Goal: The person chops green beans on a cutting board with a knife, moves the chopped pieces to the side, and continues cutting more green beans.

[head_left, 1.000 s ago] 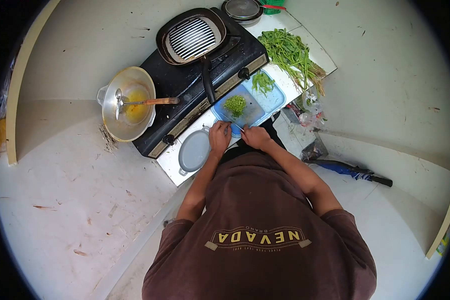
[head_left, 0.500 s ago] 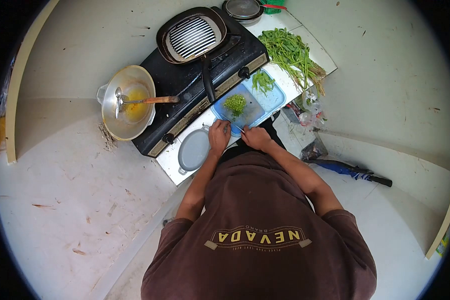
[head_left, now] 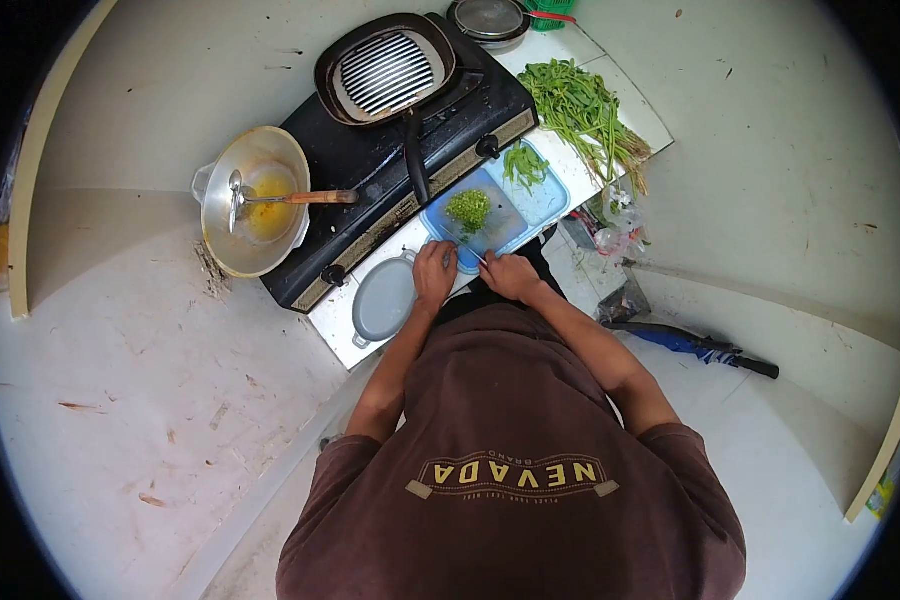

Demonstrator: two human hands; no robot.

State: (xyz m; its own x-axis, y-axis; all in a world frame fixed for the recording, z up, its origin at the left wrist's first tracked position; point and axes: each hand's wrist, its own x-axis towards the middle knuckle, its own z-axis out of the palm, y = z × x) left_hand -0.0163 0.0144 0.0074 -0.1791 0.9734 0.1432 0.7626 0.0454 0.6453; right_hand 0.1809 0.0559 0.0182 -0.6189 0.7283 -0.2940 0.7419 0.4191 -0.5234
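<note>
A blue cutting board (head_left: 500, 241) lies along the counter's front edge, with a pile of finely chopped greens (head_left: 467, 209) in its middle. My right hand (head_left: 511, 276) is closed around a knife, whose small blade (head_left: 478, 257) points toward my other hand over the board's near edge. My left hand (head_left: 436, 271) rests at the board's near left corner with its fingers curled together; whatever they pinch is too small to make out. Some loose green leaves (head_left: 525, 166) lie on the lighter blue tray (head_left: 554, 205) beside the board.
A black stove (head_left: 370, 170) carries a grill pan (head_left: 385, 70) and a large metal pan (head_left: 256, 255) with a wooden-handled ladle (head_left: 315, 198). Left of the board lies a grey oval plate (head_left: 384, 300). A bunch of leafy greens (head_left: 580, 105) and a strainer (head_left: 488, 16) are farther back.
The whole view has shifted slightly. Both hands stay at the board's near edge, with the knife still in my right hand; little else differs.
</note>
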